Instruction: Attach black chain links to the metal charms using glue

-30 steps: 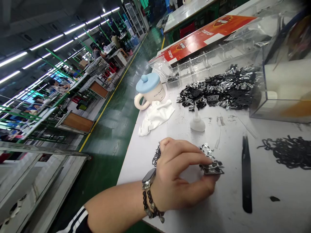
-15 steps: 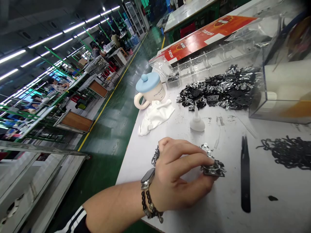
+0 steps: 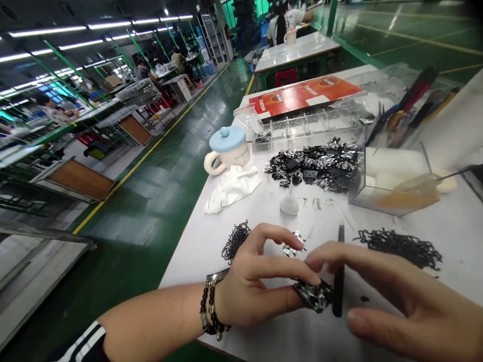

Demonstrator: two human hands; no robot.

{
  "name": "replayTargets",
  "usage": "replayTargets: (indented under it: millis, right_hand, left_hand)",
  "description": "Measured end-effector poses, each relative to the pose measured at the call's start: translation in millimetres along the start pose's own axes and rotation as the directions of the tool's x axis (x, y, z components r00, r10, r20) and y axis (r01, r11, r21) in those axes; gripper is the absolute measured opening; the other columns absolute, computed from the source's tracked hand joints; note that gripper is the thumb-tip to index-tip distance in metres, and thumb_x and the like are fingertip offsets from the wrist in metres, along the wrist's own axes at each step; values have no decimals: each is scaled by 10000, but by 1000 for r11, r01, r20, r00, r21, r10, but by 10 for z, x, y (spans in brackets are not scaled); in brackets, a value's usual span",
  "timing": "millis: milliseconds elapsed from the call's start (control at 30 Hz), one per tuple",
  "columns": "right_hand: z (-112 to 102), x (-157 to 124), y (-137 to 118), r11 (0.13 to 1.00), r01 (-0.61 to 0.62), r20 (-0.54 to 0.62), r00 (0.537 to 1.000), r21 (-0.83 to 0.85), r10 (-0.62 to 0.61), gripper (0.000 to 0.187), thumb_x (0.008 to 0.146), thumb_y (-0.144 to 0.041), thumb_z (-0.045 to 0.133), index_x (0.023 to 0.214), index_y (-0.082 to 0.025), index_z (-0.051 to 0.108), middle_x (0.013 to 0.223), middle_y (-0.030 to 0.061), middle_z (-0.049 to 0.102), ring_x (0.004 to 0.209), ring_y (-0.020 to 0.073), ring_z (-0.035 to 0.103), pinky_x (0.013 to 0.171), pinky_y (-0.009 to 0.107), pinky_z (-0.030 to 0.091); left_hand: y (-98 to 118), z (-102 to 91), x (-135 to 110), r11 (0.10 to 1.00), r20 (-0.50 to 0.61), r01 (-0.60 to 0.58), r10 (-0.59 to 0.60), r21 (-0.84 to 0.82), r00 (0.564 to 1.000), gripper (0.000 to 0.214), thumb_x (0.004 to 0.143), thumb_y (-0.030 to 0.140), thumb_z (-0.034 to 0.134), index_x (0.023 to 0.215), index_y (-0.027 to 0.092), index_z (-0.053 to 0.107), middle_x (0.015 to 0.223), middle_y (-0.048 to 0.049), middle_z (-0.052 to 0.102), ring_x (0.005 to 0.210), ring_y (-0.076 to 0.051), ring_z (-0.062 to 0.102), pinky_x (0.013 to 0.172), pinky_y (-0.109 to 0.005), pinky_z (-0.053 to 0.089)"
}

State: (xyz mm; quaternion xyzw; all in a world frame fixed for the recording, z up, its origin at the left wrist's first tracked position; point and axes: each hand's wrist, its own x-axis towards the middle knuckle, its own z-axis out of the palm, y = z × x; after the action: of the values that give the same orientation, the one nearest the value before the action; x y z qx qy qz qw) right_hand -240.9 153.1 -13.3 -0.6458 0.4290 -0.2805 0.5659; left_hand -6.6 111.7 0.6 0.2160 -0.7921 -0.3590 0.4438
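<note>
My left hand [image 3: 256, 281] pinches a small black-and-silver metal part [image 3: 315, 296] between thumb and fingers, just above the white tabletop. My right hand [image 3: 411, 286] reaches in from the right, thumb and fingers apart. Its index fingertip comes close to my left fingers; whether it touches them I cannot tell. Black tweezers [image 3: 338, 299] lie beside the held part, partly hidden by my right fingers. Behind my left fingers are several small silver pieces [image 3: 294, 246]. One pile of thin black bent pieces [image 3: 237, 240] lies left, another pile [image 3: 403, 246] right.
A heap of black-and-silver parts [image 3: 313, 163] lies farther back, beside a clear tool box [image 3: 396, 196]. Nearer stands a white nozzle bottle [image 3: 289, 204]. A blue-lidded mug [image 3: 226, 146] and white cloth [image 3: 234, 188] occupy the left edge. Behind is a clear divided tray [image 3: 313, 125].
My right hand has come into view from the right. My left hand has moved slightly left and down in view, still holding the metal part. The camera view has turned.
</note>
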Motion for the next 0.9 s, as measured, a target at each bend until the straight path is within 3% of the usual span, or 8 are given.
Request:
replayTargets:
  millis: [100,300,400,500,567,633,800,900]
  right_hand:
    - [37,112,-196,992,82,154,983,97,-96,311,842,-397,607,1148,-369,560,1163,1,595,1103,208,553,957,343,469]
    - [64,184,-252,982,143,179,970,127,-164,217,841,-426,608,1044,-350,613,1023,-2,615,1013,179,568,922,332,452]
    - [46,188,-221,974,220,96,970,45,-224,224,830,-428,621,1036,-343,607,979,2,596,956,165,573,856,289,484]
    - [17,188,-200,930,339,-63,935,-142,-350,251,829,-373,633,1072,-322,595,966,19,562,931,145,566,788,209,512]
    - [15,195,-212,887,390,-114,897,-246,-427,243,834,-343,629,1070,-294,600,928,29,538,896,135,565,753,172,524]
    - [41,204,-239,861,416,-106,881,-292,-461,238,840,-333,619,1071,-279,597,882,33,520,857,133,570,708,156,537]
    - [92,187,-269,862,410,-67,892,-297,-448,246,849,-328,604,1090,-295,563,868,22,489,752,113,567,681,160,549]
    - [16,178,-254,870,377,-18,915,-318,-403,332,836,-430,602,1134,-298,543,966,41,507,874,143,575,748,181,548]
  left_hand:
    - [56,-11,-18,998,30,-10,12,-67,999,78,760,197,728,832,182,701,1018,-68,511,987,-164,584,913,-237,483]
    - [125,-10,-23,992,53,18,-12,-125,999,93,737,177,744,823,182,707,984,-69,542,991,-181,570,881,-249,454]
    - [104,10,-42,957,48,146,-138,-251,989,443,631,128,814,1036,214,657,1064,-66,509,1046,-195,528,918,-281,421]
    - [81,61,-79,710,161,401,-382,-579,910,743,526,113,864,1176,236,527,1117,-60,486,1045,-186,513,906,-306,415]
    - [79,103,-100,366,348,527,-454,-767,821,599,594,169,841,1103,205,527,1079,-64,533,1001,-162,552,889,-307,418]
    - [89,140,-109,110,447,543,-446,-833,776,411,679,204,794,998,167,539,1010,-80,601,940,-146,607,863,-297,426]
    - [129,172,-84,-50,435,478,-507,-877,744,335,652,125,790,847,148,518,856,-92,688,850,-167,680,793,-283,453]
    - [137,186,-95,-110,444,458,-519,-882,730,353,600,98,797,791,151,505,853,-95,701,817,-172,691,789,-298,466]
